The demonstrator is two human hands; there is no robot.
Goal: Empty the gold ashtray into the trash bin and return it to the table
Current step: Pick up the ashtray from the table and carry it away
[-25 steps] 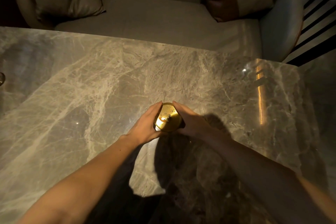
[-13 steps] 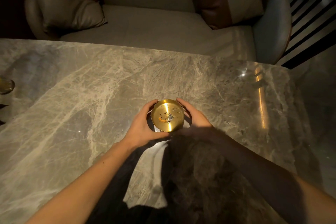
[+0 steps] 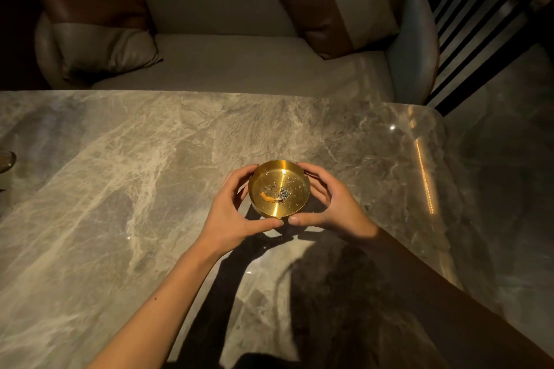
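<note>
I see the ashtray (image 3: 279, 189) at centre frame, clamped between both hands. The left hand (image 3: 232, 213) cups its left wall; the right hand (image 3: 328, 204) cups its right wall. Both thumbs meet under the near rim, beside a notch. Each grip is closed on the ashtray, fingers curled round the far side.

The ashtray is round, so it has no long axis. Its mouth faces up and is close to level. A butt (image 3: 267, 196) and ash (image 3: 284, 193) lie inside. I cannot tell whether the base touches the bench (image 3: 120, 189) or is just above it.

No bin is in view. I judge that the coming move is a level carry away from the bench.

A sofa (image 3: 239, 69) fills the upper frame. A glass (image 3: 6, 160) sits at the left edge, well apart. Nothing stands close round the hands.
</note>
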